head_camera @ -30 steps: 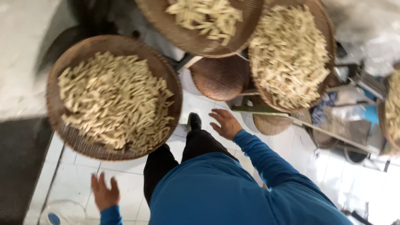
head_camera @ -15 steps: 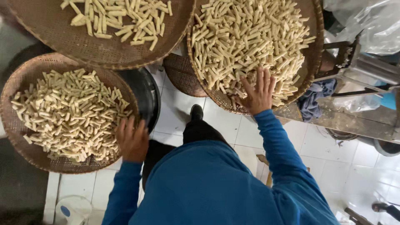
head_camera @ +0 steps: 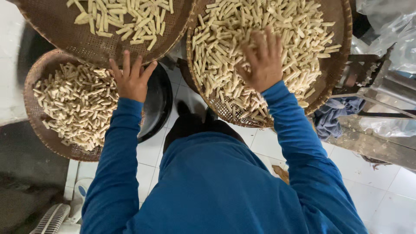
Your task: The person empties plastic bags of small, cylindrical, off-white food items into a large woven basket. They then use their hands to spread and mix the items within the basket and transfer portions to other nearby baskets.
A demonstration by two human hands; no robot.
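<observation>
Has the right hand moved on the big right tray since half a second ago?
Yes. The right hand has gone from the right tray rim inward onto the pale sticks.

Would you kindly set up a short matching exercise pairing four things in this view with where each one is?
Things:
1. left hand
2. right hand
3. black round pan
4. crumpled blue cloth

Places:
A. spread flat on the dough sticks in the large right-hand woven tray
B. lying below that tray's right edge, beside the metal machine
C. at the rim where the lower left tray meets the upper left tray
D. on the floor by the lower left tray, partly under the left wrist

Pairs: 1-C, 2-A, 3-D, 4-B
</observation>
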